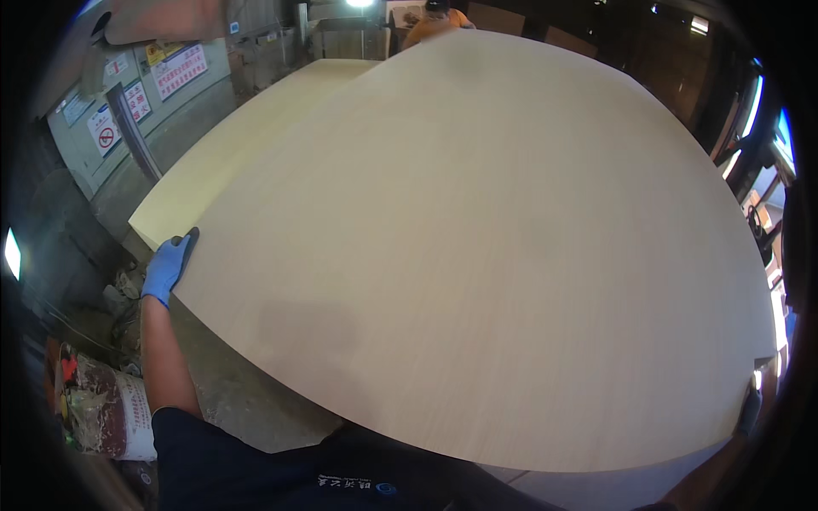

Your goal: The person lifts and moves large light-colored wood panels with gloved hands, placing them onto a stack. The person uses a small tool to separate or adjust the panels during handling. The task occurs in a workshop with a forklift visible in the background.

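A large, pale wooden sheet point(486, 255), which looks like plywood or veneered board, fills the middle of the head view. My left hand point(171, 262), in a blue glove with dark fingers, grips its left near edge. At the far right my right hand point(750, 409), also gloved, holds the near right corner; its fingers are partly hidden by shadow and the edge. Beyond and to the left, a second, yellowish sheet point(255, 128) lies partly under or behind the first. At the far edge a person in orange point(434, 25) stands by the sheet, their hands blurred or hidden.
On the left, a wall panel point(217, 70) bears warning signs. A metal post point(133, 133) leans near it. A stuffed sack point(105, 409) with loose plastic lies low at the left, beside the concrete floor point(255, 396). Dark boards stand beyond the sheet; bright openings line the right side.
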A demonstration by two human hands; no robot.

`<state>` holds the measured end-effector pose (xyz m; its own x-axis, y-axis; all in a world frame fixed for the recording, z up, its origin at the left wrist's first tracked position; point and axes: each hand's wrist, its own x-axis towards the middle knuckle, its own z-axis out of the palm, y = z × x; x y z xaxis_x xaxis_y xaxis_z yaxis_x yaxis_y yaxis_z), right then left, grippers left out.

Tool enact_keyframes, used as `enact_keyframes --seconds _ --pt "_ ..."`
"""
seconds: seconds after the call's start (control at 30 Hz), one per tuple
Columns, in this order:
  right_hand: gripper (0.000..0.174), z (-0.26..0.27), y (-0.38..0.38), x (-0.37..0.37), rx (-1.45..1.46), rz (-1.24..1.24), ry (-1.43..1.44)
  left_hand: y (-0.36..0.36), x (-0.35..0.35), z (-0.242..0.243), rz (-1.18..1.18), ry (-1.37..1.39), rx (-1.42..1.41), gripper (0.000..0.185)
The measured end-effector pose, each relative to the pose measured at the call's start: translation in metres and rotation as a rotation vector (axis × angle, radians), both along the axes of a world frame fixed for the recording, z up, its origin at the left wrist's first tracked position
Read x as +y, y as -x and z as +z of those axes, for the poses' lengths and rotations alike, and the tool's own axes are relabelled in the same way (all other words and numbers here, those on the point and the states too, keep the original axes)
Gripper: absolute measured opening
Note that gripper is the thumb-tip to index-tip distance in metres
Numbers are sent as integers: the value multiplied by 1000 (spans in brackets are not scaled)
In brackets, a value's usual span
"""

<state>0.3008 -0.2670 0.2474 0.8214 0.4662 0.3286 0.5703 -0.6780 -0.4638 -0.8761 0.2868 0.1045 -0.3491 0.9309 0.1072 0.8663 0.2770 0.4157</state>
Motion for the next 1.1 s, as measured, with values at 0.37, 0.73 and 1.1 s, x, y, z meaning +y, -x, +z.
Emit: enact_keyframes --seconds 0.37,0.73,1.1 --pt "50 10 -4 -2 66 -51 87 96 37 -53 -358 -154 179 43" --pt "64 -1 -4 -2 -418 -53 342 66 28 -33 -317 -90 -329 49" --pt "38 11 57 35 -180 -414 330 101 55 -68 -497 -111 -448 50"
